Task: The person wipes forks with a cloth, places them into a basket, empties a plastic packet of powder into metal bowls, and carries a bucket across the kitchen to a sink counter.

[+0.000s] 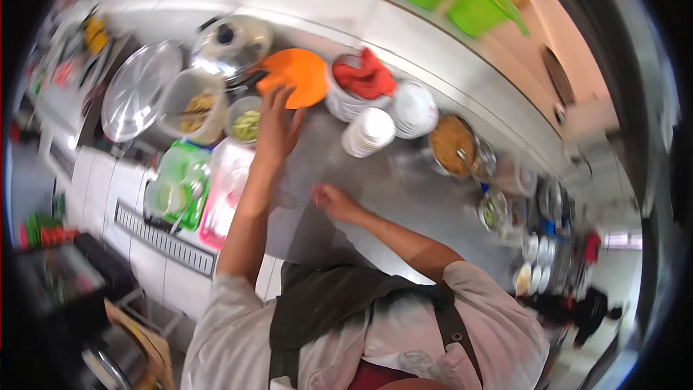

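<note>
My left hand (276, 124) reaches over the steel counter (310, 152) with its fingers stretched and apart. Its fingertips overlap the lower edge of a round orange board or lid (296, 76); whether they touch it I cannot tell. Beside this hand is a small tub of chopped green food (246, 125). A black handle (253, 78) lies at the orange disc's left edge. Low over the counter, near my body, my right hand (336, 202) has its fingers curled in, with nothing visible in them. Stacked white cups (369, 132) stand beyond it.
Left are a clear lid (141, 90), a tub of food (195, 112), a green tray (189, 184) and a pink tray (229, 191). Along the wall stand a red cloth (364, 76), white plates (413, 108) and a brown-food pot (453, 144). A person (577, 310) is far right.
</note>
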Demonstrator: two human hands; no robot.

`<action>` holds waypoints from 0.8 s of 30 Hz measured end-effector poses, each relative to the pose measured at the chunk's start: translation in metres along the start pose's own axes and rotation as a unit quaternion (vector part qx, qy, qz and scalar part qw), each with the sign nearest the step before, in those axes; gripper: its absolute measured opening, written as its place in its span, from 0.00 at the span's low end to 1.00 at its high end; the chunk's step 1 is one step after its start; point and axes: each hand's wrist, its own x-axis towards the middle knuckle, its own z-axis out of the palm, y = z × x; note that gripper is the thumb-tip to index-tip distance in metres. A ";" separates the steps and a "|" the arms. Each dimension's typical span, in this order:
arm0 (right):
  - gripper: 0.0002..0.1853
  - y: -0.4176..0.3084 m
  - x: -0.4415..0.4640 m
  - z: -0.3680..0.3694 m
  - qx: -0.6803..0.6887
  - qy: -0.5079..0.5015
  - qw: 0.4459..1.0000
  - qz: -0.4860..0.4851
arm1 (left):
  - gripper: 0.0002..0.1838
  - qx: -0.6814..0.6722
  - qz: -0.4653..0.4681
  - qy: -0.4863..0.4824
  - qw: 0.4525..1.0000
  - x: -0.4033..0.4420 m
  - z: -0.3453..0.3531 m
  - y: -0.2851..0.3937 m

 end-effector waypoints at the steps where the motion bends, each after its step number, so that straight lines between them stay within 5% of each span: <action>1: 0.08 -0.035 -0.025 0.008 -0.109 -0.033 0.993 0.014 | 0.17 -0.079 0.007 -0.034 0.996 -0.020 -0.011 0.009; 2: 0.08 -0.058 -0.048 0.016 -0.213 -0.068 0.974 0.038 | 0.15 -0.153 0.013 -0.076 0.985 -0.045 -0.019 0.007; 3: 0.09 -0.050 -0.016 0.110 -0.124 -0.065 0.989 -0.036 | 0.14 -0.047 -0.007 -0.201 0.978 -0.060 -0.087 -0.012; 5: 0.11 -0.032 -0.067 0.133 -0.143 -0.096 0.985 -0.010 | 0.12 -0.085 -0.094 -0.318 0.940 -0.134 -0.095 -0.021; 8: 0.12 0.003 -0.117 0.146 -0.156 0.070 0.984 -0.053 | 0.11 -0.179 -0.224 -0.433 0.854 -0.216 -0.083 -0.018; 11: 0.13 -0.055 -0.131 0.123 0.050 0.003 0.978 0.205 | 0.10 -0.232 -0.225 -0.532 0.783 -0.237 -0.070 0.004; 15: 0.15 -0.079 -0.152 0.119 0.212 -0.020 0.942 0.261 | 0.10 -0.221 -0.201 -0.652 0.697 -0.228 -0.038 -0.015; 17: 0.16 -0.054 -0.182 0.122 0.256 -0.051 0.928 0.265 | 0.10 -0.200 -0.176 -0.632 0.728 -0.206 -0.020 -0.020; 19: 0.17 -0.002 -0.231 0.152 0.181 -0.021 0.941 0.285 | 0.10 -0.126 0.024 -0.553 0.823 -0.176 0.003 -0.029; 21: 0.18 0.042 -0.294 0.175 0.120 -0.018 0.915 0.385 | 0.12 -0.146 -0.044 -0.472 0.868 -0.160 0.020 -0.048; 22: 0.19 0.128 -0.349 0.235 -0.059 0.148 0.939 0.306 | 0.13 -0.107 -0.017 -0.442 0.891 -0.158 0.023 -0.046; 24: 0.17 0.199 -0.421 0.277 0.061 0.250 0.890 0.376 | 0.14 -0.015 0.050 -0.365 0.929 -0.148 0.019 -0.038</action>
